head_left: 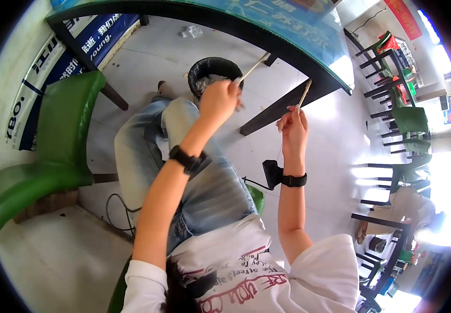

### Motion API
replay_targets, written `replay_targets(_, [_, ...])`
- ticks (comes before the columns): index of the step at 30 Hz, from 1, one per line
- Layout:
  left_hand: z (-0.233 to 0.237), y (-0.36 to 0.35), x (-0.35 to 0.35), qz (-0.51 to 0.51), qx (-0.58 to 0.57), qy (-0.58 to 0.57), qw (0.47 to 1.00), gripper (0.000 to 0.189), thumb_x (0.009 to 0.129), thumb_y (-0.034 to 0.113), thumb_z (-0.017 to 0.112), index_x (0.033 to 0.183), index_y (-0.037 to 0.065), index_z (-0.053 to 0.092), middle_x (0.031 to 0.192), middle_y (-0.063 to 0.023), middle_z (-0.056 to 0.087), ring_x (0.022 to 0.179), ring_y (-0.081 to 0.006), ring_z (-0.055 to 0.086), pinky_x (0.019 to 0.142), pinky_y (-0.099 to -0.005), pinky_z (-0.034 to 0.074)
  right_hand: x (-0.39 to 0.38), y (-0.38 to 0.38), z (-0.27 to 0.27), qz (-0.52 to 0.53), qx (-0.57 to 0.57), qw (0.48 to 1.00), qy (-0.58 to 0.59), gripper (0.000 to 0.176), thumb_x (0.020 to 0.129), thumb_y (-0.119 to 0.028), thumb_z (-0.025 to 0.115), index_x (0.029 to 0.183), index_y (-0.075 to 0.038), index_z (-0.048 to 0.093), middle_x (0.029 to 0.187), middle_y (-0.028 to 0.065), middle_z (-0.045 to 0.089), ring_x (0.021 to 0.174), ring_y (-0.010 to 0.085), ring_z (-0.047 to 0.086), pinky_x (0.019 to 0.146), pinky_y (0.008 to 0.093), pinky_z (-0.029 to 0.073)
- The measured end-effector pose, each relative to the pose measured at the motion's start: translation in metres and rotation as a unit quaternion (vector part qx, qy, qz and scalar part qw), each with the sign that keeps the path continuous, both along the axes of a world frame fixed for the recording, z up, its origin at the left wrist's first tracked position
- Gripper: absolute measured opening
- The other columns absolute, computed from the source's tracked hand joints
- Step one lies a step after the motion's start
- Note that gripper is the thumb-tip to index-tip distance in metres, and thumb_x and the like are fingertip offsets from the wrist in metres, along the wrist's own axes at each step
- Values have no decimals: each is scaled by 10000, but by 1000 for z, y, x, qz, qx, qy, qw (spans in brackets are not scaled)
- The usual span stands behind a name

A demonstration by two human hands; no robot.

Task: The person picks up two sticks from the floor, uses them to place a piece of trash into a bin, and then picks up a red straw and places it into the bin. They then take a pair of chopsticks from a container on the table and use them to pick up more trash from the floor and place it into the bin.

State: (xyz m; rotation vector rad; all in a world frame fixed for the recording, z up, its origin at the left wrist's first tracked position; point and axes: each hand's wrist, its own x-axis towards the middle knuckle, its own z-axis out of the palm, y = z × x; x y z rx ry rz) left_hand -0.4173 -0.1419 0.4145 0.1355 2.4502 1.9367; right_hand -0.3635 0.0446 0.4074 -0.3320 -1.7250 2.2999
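Above my lap, my left hand (219, 104) is closed on a thin pale stick (253, 70) that slants up and to the right from the fingers. Its near end passes over the edge of a black bin (194, 67), which is lined and holds crumpled white waste. To the right, my right hand (294, 127) pinches a second thin stick (304, 94), light brown, pointing up toward the table's edge. The two hands are apart. Both wrists wear black straps with a dark device.
A dark-framed table (314, 57) with a blue printed top stands ahead. At left is a green chair (66, 122). A dark cable (108, 208) hangs beside my legs. Crumpled plastic (191, 32) lies on the floor. Chairs and a seated person appear at far right.
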Motion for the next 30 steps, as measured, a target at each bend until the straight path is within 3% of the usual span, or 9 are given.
replay_targets(3, [2, 33, -17, 21, 107, 56, 993, 307, 873, 195, 448, 683, -25, 549, 560, -70, 573, 489, -134, 565, 486, -255, 447, -11, -8, 1, -13, 63, 998, -1, 243, 929, -218, 374, 872, -3, 470, 530, 43, 448, 450, 112, 426, 427, 228, 351])
replay_targets(6, [0, 57, -19, 32, 117, 75, 990, 332, 872, 220, 425, 651, 5, 547, 525, -94, 574, 485, -210, 584, 494, -305, 455, -22, -15, -4, -27, 127, 992, -5, 212, 923, -153, 349, 873, -3, 490, 501, 33, 440, 410, 92, 407, 389, 221, 328])
replay_targets(10, [-14, 62, -10, 31, 40, 89, 995, 324, 867, 229, 443, 633, 28, 542, 521, -96, 567, 488, -254, 564, 492, -338, 439, -32, -28, -13, -33, 195, 980, -3, 198, 913, -132, 361, 875, 5, 500, 487, 30, 447, 363, 81, 392, 351, 222, 305])
replay_targets(13, [-27, 54, -4, 33, 28, 55, 998, 305, 870, 193, 423, 667, -13, 522, 509, -95, 547, 472, -182, 563, 485, -275, 428, -29, -37, -20, -7, 236, 972, -13, 198, 913, -135, 366, 879, -2, 508, 499, 25, 464, 371, 77, 403, 357, 219, 306])
replay_targets(18, [-64, 40, 4, -45, -6, -46, 998, 273, 846, 165, 428, 668, -1, 552, 506, -90, 563, 487, -181, 585, 513, -275, 443, -19, -39, -39, 34, 301, 952, -46, 213, 908, -126, 372, 832, -7, 531, 451, 31, 456, 376, 82, 425, 371, 245, 323])
replay_targets(21, [-76, 39, 5, -67, 5, -115, 991, 304, 851, 192, 424, 659, -3, 556, 512, -85, 576, 493, -178, 588, 527, -275, 452, -8, -30, -63, 34, 294, 951, -84, 209, 907, -127, 376, 832, -11, 532, 453, 30, 454, 371, 92, 428, 369, 246, 322])
replay_targets(25, [-93, 40, 9, -49, 44, -180, 981, 377, 883, 233, 390, 662, -29, 547, 486, -92, 557, 454, -178, 575, 510, -283, 458, 11, -7, -96, 27, 186, 972, -142, 228, 913, -147, 371, 822, 8, 512, 447, 31, 440, 368, 105, 434, 354, 243, 316])
replay_targets(30, [-86, 39, -6, 91, 167, -127, 973, 340, 892, 214, 400, 694, -30, 530, 501, -77, 534, 464, -152, 554, 488, -263, 442, 7, 14, -89, -43, 166, 980, -101, 246, 929, -162, 335, 880, 16, 496, 497, 46, 453, 404, 100, 420, 376, 228, 363])
